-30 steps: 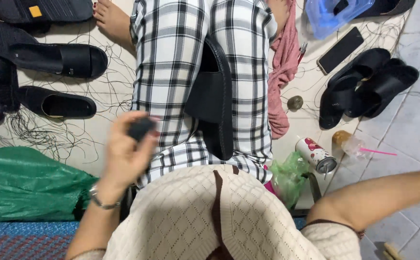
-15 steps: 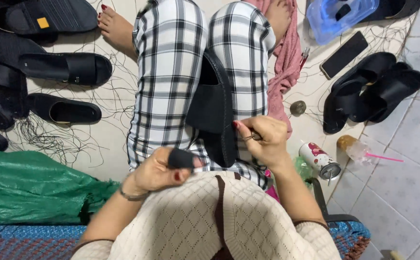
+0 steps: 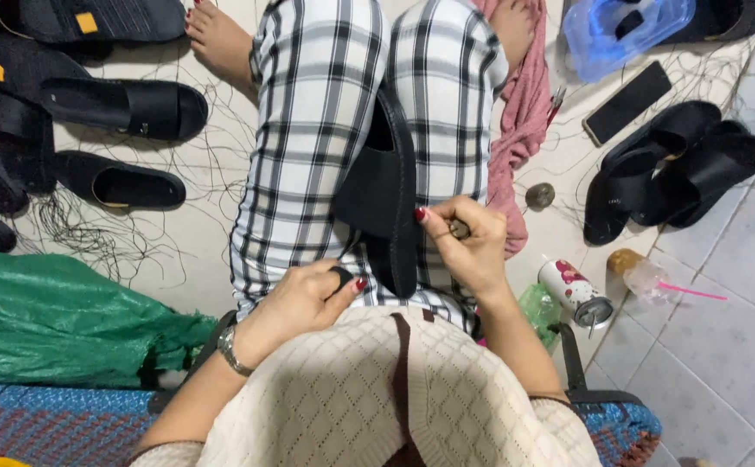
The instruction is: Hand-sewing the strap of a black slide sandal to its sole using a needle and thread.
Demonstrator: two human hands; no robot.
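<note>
A person sits on a woven mat (image 3: 14,424) with legs stretched over a tiled floor (image 3: 715,346), a black sandal (image 3: 386,203) lying sole-side up along the lap between the checked trouser legs. At far left a crumpled green sack (image 3: 57,320) rests beside a row of black sandals (image 3: 109,108), loose dark threads (image 3: 92,238) strewn around them on the floor. The left hand (image 3: 295,303) is closed, thumb and fingers pinching a small dark object whose kind cannot be made out, held just beside the heel end of the sandal on the lap. The right hand (image 3: 473,242) is curled at the sandal's right edge, its fingertips pinching something small and dull against the rim; whether it is a needle or thread cannot be told. Right of the lap lie a pink cloth (image 3: 520,130), a small round spool-like object (image 3: 540,195), a drink can (image 3: 576,294) on its side, a plastic cup with a pink straw (image 3: 641,275), a black phone (image 3: 628,102), a blue plastic container (image 3: 624,35) and another pair of black sandals (image 3: 680,169). Judging by the sandals set out on both sides and the one on the lap, the hand work along its edge appears to be under way and not finished; how many of the others are done cannot be told.
</note>
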